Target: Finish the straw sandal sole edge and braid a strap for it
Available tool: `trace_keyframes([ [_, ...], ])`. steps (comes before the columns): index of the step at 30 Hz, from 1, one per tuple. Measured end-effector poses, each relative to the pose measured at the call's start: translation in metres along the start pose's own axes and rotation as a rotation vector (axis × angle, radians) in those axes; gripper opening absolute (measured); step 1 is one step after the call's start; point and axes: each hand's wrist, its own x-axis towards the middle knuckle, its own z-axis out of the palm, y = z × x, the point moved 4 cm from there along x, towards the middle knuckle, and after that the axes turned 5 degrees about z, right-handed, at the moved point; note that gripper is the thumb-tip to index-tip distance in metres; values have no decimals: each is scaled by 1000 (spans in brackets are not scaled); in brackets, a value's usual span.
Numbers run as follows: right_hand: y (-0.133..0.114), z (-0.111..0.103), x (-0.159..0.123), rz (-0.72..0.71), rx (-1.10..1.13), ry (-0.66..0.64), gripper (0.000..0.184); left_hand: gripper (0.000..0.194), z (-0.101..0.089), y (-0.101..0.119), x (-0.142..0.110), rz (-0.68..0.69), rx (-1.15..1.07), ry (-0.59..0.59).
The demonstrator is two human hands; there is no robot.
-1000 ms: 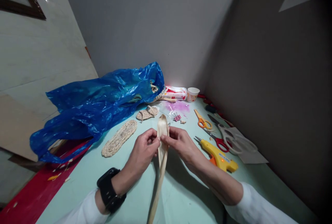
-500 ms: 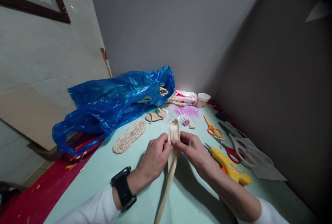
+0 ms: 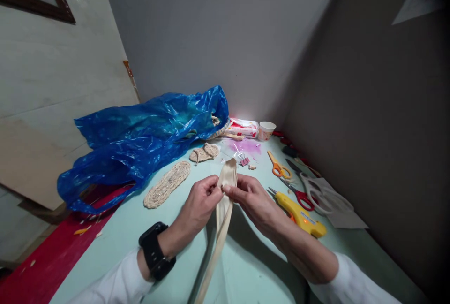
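Observation:
Between my two hands, above the middle of the table, stands a pale dried-leaf strip (image 3: 228, 172), wide and opened out at its top. Its long narrow tail runs down toward the table's near edge. My left hand (image 3: 203, 201) pinches the strip's left side, with a black watch on that wrist. From the right, my right hand (image 3: 249, 196) pinches it, thumb across the front and fingers behind. The thumbs almost meet. Left of my hands lies a coiled, woven oval sole (image 3: 168, 185); a smaller woven piece (image 3: 204, 153) with a strap lies behind it.
A blue plastic bag (image 3: 151, 130) sprawls at the back left. A yellow glue gun (image 3: 300, 215), orange scissors (image 3: 279, 167), red-handled scissors (image 3: 303, 198) and white-handled scissors (image 3: 318, 196) lie on the right. A paper cup (image 3: 266, 130) and pink binder clip (image 3: 243, 160) are farther back.
The whole scene has shifted left in view as the head turned slightly right. Both hands keep their pinch on the strip, and the thumbs have moved only slightly.

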Motion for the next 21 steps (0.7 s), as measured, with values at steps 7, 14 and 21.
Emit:
trace_keyframes([
  [7, -5, 3, 1, 26, 130, -61, 26, 22, -2, -6, 4, -91, -279, -43],
  [14, -3, -3, 2, 60, 197, 6, 18, 19, 1, -6, 3, -139, -482, -67],
  [21, -7, 6, -1, 102, 330, -16, 12, 20, 1, -6, 4, -117, -576, -33],
])
